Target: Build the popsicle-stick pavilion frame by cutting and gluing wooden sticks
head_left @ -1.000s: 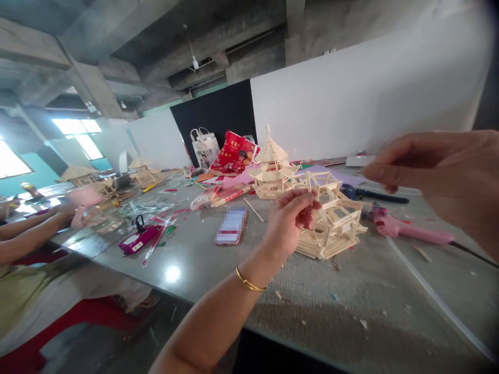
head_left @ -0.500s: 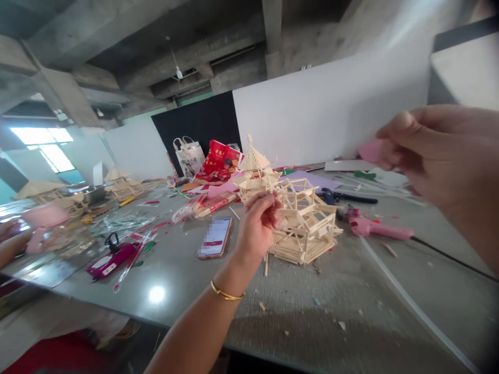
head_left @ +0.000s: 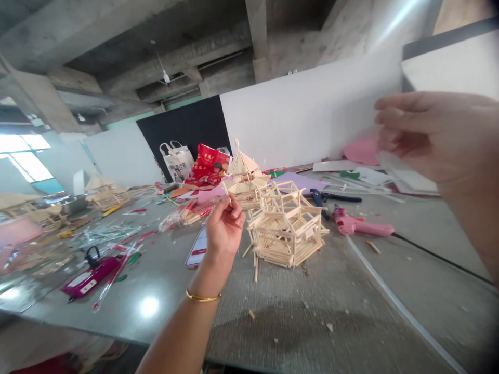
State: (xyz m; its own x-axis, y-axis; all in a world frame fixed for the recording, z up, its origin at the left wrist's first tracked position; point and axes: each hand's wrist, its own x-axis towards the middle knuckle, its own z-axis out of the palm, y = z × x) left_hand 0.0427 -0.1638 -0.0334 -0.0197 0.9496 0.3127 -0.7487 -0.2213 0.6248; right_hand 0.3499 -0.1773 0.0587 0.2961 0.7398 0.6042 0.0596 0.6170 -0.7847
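Note:
My left hand [head_left: 225, 226], with a gold bracelet on the wrist, is raised left of the stick model [head_left: 290, 228]. Its thumb and fingers are pinched together; what they hold, if anything, is too small to tell. High at the right, near the camera, my right hand [head_left: 421, 127] is blurred, with thumb and fingers pressed together; nothing can be made out between them. The model is an open frame of pale wooden sticks standing on the grey table [head_left: 288, 322]. Behind it rises a pointed stick roof [head_left: 244, 163].
Right of the model lie a pink glue gun [head_left: 362, 226] with a black cord and dark-handled pliers [head_left: 339, 198]. A phone [head_left: 197, 249] is partly behind my left wrist. Farther left are a purple power strip [head_left: 91, 276], plastic wrappers and other stick models. A red bag [head_left: 208, 165] stands behind.
The view has shifted right, so the table things appear farther left. My left hand has moved left, off the front of the model, uncovering it. My right hand stays raised, its fingers turned slightly.

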